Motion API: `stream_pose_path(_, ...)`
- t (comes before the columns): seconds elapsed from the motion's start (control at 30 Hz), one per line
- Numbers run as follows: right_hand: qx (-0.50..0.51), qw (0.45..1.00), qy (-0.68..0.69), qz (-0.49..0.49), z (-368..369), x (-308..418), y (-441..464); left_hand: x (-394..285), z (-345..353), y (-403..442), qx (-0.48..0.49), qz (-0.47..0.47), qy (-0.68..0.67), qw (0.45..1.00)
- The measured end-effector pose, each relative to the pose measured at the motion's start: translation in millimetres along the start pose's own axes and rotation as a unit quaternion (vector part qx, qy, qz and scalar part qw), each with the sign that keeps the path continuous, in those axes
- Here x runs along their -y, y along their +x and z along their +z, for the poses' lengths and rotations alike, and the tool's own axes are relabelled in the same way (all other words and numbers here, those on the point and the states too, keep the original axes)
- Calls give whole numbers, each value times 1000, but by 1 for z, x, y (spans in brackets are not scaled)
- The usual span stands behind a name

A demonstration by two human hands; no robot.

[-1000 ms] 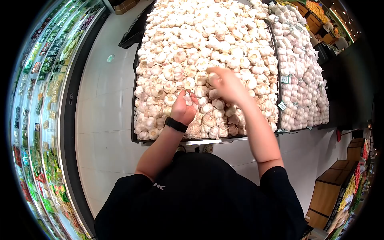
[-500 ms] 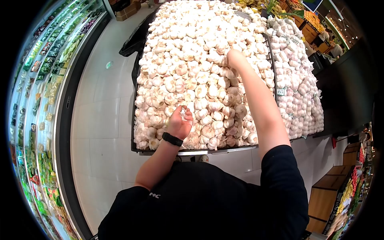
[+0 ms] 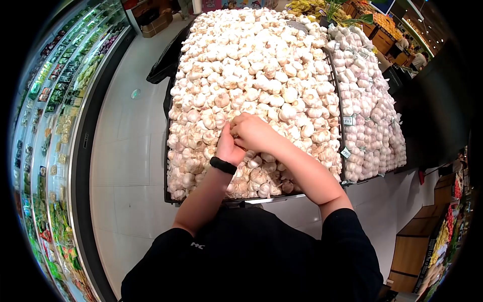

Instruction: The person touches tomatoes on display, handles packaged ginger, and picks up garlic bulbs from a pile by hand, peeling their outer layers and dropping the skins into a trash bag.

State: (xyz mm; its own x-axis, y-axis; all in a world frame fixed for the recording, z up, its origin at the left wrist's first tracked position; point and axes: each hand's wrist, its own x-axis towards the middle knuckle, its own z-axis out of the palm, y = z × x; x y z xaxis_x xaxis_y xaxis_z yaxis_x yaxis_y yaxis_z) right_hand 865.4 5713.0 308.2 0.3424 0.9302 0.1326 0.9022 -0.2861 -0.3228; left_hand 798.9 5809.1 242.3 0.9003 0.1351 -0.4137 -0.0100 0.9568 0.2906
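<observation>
Over the near half of a wide heap of loose garlic bulbs (image 3: 261, 85), my two hands meet. My left hand (image 3: 229, 149), with a black band (image 3: 223, 165) on its wrist, is cupped palm up. White papery scraps showed in that palm a moment earlier; now my right hand covers them. Bent fingers of my right hand (image 3: 251, 133) press together at the left fingertips, reaching in from the right. Whatever they pinch, if anything, is hidden. Whitish and brownish bulbs lie below and around both hands.
A black crate edge (image 3: 167, 166) borders the heap. Netted garlic (image 3: 370, 110) with small tags lies to the right. A black plastic sheet (image 3: 163, 65) hangs at the far left corner. Beyond the tiled floor (image 3: 128, 151) stands a lit refrigerated shelf (image 3: 60, 121).
My right hand has come back from the far right of the heap to my left hand. My left hand stays nearly in place. The view has shifted slightly.
</observation>
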Motion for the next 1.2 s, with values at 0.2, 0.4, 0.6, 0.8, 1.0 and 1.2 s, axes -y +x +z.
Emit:
stream_pose_path(0.2, -189, 934, -216, 213, -107, -142, -6, -14, -15, 5, 4, -50, -191, 980)
stream_pose_path(0.4, -64, 909, -394, 121, -141, -265, -29, -21, -23, -18, -33, 19, -149, 988)
stream_pose_path(0.6, -114, 958, -102, 242, -141, -257, 13, -24, -31, -15, -8, 34, -161, 986)
stream_pose_path(0.8, -177, 943, -201, 198, -95, -295, 53, -24, -15, -7, -26, 42, -129, 990)
stream_pose_path(1.0, -243, 923, -5, 299, -120, -277, 49, -23, -24, 2, -38, 30, -83, 995)
stream_pose_path(1.2, -266, 884, 330, 196, -125, -171, 40, -19, -8, 11, -66, 21, -68, 995)
